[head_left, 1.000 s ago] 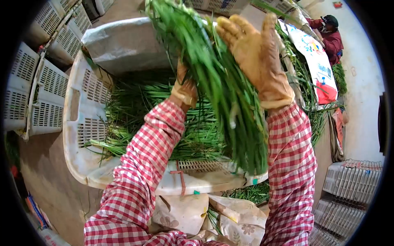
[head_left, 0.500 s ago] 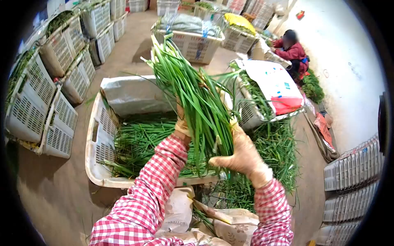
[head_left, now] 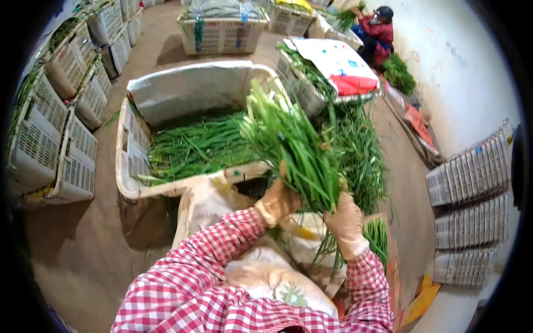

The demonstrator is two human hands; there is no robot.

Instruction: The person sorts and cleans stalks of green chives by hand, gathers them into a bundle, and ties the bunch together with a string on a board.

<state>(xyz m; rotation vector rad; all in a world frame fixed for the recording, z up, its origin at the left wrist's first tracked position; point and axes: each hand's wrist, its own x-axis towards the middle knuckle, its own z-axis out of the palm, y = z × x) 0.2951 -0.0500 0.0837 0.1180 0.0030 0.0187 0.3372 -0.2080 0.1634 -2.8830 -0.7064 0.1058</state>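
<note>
floor (head_left: 72,261) runs thru most of the frame, w/ a pale wall (head_left: 461,83) at upper r. an open white crate (head_left: 158,190), l. of ctr, has cut greens (head_left: 200,141) lying in it. slatted crates (head_left: 41,139) stand along upper l.; nested crates (head_left: 472,177) are stacked at r. edge. loose greens (head_left: 361,155) hang & spread r. of ctr, below a smaller crate (head_left: 302,91) topped w/ a white-&-red bag (head_left: 333,58). another person (head_left: 380,33), dark red top & dark headgear, is near the wall at upper r., w/ greens at the hands. the leafy bunch (head_left: 300,147) is at ctr, held up over the open crate's r. front corner, pale ends toward upper l., leaf tips toward lower r. l. hand (head_left: 280,197), tan glove, is under its mid part, fingers partly hidden but closed on it; r. hand (head_left: 343,222), same glove, has fingers narrow, holding the leaf-tip end.
</note>
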